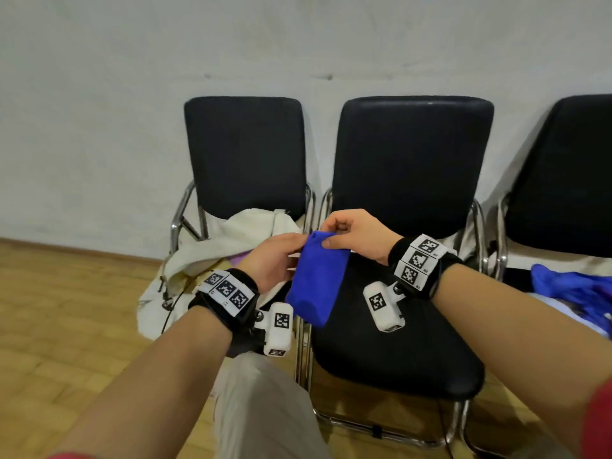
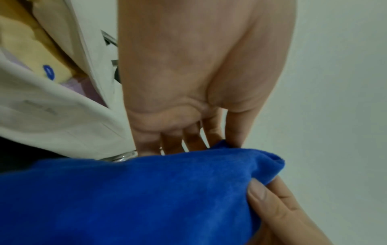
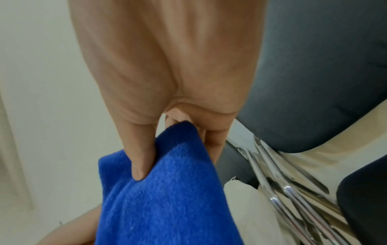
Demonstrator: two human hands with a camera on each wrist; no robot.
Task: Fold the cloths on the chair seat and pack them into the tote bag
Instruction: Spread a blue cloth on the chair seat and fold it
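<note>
Two hands held up a soft, fuzzy blue cloth (image 1: 314, 279).
The left hand (image 1: 271, 260) and right hand (image 1: 354, 236) pinched its folded top edge beside the floppy cream tote bag (image 1: 212, 250).

Fuzzy cloth, shiny chair frames

The blue cloth (image 1: 316, 279) looks napped and matt; the cream tote bag (image 1: 212, 250) is plain woven fabric; chair frames (image 3: 278, 199) are glossy chrome metal.

- Both hands hold a folded blue cloth (image 1: 316, 279) up in the air, over the gap between two black chairs.
- Right hand (image 1: 356, 235) pinches its top edge.
- Left hand (image 1: 273, 261) grips its left side.
- A cream tote bag (image 1: 212, 256) slumps on the left chair (image 1: 245, 154).
- More blue cloth (image 1: 576, 288) lies on the far-right chair (image 1: 563, 180).
</note>
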